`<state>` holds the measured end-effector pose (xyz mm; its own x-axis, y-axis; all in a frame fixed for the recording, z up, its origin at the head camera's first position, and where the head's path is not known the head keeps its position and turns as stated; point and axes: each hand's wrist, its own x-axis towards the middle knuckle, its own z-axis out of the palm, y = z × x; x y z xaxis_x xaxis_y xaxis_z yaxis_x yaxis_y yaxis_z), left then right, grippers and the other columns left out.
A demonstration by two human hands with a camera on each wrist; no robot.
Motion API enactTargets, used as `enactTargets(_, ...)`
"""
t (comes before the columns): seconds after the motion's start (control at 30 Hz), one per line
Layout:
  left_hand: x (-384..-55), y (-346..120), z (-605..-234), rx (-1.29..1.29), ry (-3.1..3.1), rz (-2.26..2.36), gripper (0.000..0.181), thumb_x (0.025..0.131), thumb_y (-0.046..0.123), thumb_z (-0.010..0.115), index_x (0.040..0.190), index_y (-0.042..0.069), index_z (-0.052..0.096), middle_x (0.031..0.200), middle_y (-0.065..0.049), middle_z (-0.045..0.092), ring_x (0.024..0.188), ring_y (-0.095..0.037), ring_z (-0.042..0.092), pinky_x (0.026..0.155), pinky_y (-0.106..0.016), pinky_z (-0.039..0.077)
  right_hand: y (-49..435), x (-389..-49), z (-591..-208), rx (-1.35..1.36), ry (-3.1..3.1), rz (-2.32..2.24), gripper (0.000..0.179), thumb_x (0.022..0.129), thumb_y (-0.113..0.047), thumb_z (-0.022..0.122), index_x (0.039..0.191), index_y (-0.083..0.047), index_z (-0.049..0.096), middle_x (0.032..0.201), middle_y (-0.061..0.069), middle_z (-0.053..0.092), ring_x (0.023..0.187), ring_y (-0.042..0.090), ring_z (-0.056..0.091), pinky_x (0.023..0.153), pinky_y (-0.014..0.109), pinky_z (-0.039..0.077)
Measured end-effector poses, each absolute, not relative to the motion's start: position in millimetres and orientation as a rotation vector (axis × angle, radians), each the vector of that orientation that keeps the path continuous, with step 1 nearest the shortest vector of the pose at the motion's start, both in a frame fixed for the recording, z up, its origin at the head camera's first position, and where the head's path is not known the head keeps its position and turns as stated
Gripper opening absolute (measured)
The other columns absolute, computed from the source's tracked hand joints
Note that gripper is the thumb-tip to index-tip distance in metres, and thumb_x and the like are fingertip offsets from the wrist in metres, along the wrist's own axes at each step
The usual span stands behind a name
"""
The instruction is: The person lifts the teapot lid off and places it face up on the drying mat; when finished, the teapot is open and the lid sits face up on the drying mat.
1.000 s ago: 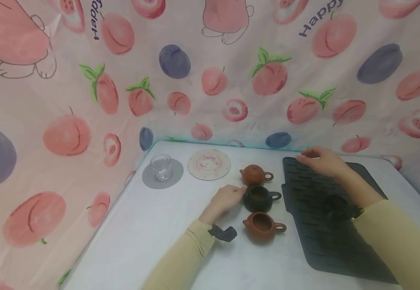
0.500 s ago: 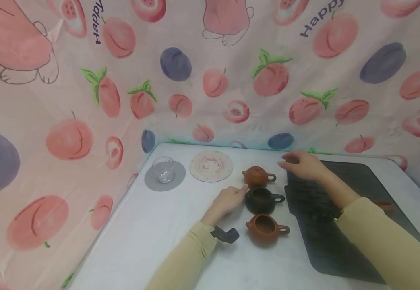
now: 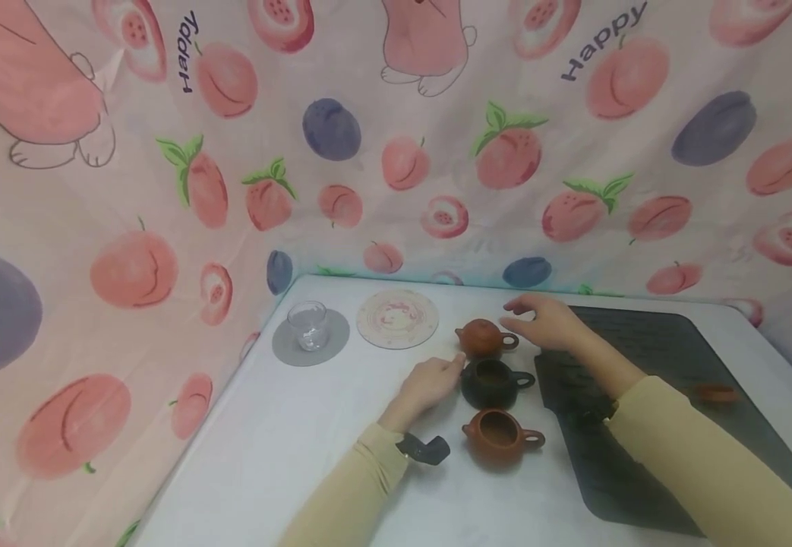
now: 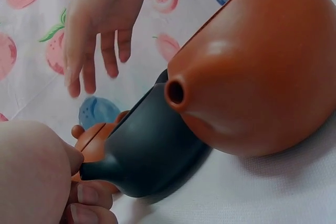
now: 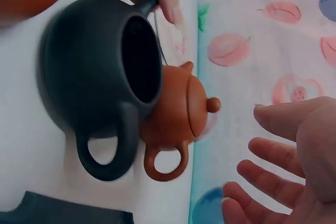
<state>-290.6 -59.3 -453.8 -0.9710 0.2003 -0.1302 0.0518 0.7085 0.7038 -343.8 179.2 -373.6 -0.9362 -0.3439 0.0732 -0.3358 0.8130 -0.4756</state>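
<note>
Three small teapots stand in a row on the white table. The middle one is a lidless black teapot (image 3: 488, 384), and my left hand (image 3: 430, 384) pinches its spout (image 4: 97, 170) between thumb and fingers. Behind it is a brown teapot with its lid on (image 3: 481, 339); in front stands a lidless brown teapot (image 3: 496, 438), its spout large in the left wrist view. My right hand (image 3: 542, 323), its fingers loosely extended and holding nothing, hovers just right of the lidded teapot's handle (image 5: 167, 163).
A dark ridged mat (image 3: 648, 456) covers the right side, with a flat reddish-brown piece (image 3: 717, 393) on it, partly behind the right sleeve. At the back left, a clear glass cup (image 3: 310, 327) stands on a grey coaster (image 3: 286, 351), beside a round patterned coaster (image 3: 398, 319).
My right hand has moved left from over the mat to beside the lidded teapot. The reddish-brown piece has come into sight behind the sleeve. My left hand stays at the black teapot's spout.
</note>
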Motion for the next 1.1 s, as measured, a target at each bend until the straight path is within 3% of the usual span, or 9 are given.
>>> enactTargets(0.27, -298.8, -57.2, -454.6, 0.239, 2.770, 1.164, 0.056, 0.107, 0.057, 0.035, 0.090, 0.014, 0.067, 0.080, -0.001, 0.061, 0.074, -0.020, 0.057, 0.069, -0.037, 0.046, 152.5, -342.7, -378.9, -0.657, 2.975, -0.649, 0.051, 0.101, -0.036, 0.066, 0.137, 0.000, 0.060, 0.133, 0.024, 0.063, 0.113, 0.043, 0.064, 0.091, 0.055, 0.052)
enactTargets(0.4, -308.3, -53.3, -459.9, 0.266, 2.742, 1.281, 0.051, 0.108, 0.053, 0.038, 0.090, 0.013, 0.064, 0.079, -0.001, 0.060, 0.072, -0.019, 0.055, 0.066, -0.035, 0.045, 143.1, -341.3, -386.0, -0.618, 2.999, -0.574, 0.054, 0.101, -0.037, 0.065, 0.139, 0.002, 0.058, 0.132, 0.025, 0.063, 0.118, 0.043, 0.062, 0.096, 0.058, 0.048)
enactTargets(0.73, -333.4, -48.5, -470.9, 0.114, 2.683, 1.582, 0.049, 0.108, 0.051, 0.040, 0.085, 0.012, 0.057, 0.065, -0.004, 0.054, 0.047, -0.020, 0.051, 0.047, -0.034, 0.042, 127.9, -341.2, -395.3, -0.604, 3.032, -0.565, 0.040, 0.100, -0.033, 0.067, 0.128, -0.005, 0.067, 0.115, 0.013, 0.072, 0.110, 0.034, 0.066, 0.094, 0.053, 0.050)
enactTargets(0.93, -348.8, -38.0, -478.6, 0.059, 2.838, 1.644, 0.047, 0.109, 0.045, 0.041, 0.082, 0.012, 0.059, 0.064, -0.003, 0.056, 0.055, -0.019, 0.055, 0.061, -0.035, 0.045, 124.3, -349.9, -390.8, -0.604, 3.082, -0.509, 0.022, 0.098, -0.033, 0.070, 0.106, -0.013, 0.076, 0.093, 0.001, 0.073, 0.087, 0.025, 0.068, 0.079, 0.047, 0.054)
enactTargets(1.1, -354.1, -29.4, -482.5, 0.078, 2.947, 1.627, 0.043, 0.109, 0.039, 0.044, 0.078, 0.013, 0.058, 0.070, -0.001, 0.056, 0.067, -0.020, 0.055, 0.067, -0.038, 0.046, 126.0, -358.6, -390.4, -0.520, 3.137, -0.413, 0.019, 0.097, -0.034, 0.071, 0.102, -0.017, 0.077, 0.091, -0.001, 0.073, 0.088, 0.026, 0.068, 0.081, 0.049, 0.053)
